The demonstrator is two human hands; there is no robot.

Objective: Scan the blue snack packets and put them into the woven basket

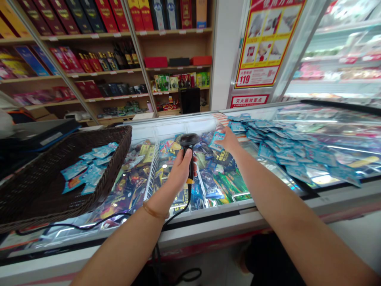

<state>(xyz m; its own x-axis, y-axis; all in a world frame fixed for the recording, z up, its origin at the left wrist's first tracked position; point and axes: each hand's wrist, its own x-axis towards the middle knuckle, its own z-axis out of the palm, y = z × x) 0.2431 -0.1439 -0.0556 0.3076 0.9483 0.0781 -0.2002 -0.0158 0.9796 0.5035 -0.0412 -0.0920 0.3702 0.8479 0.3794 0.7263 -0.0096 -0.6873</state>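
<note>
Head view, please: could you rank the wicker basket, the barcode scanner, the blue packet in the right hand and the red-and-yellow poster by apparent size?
1. wicker basket, though it sits nearest the camera.
2. poster, farther off, so perhaps larger in truth.
3. scanner, gripped by the left hand.
4. blue packet, pinched by the right hand.

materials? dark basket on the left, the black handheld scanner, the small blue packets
Dark brown woven basket: looks like wicker or plastic rattan, matte; open weave shows, which of the two is unclear.
Black handheld barcode scanner in the left hand: moulded plastic, slight sheen, with a yellow part on the grip.
Small blue packet in the right hand: plastic film or foil, glossy; crinkled, reflective surface.
</note>
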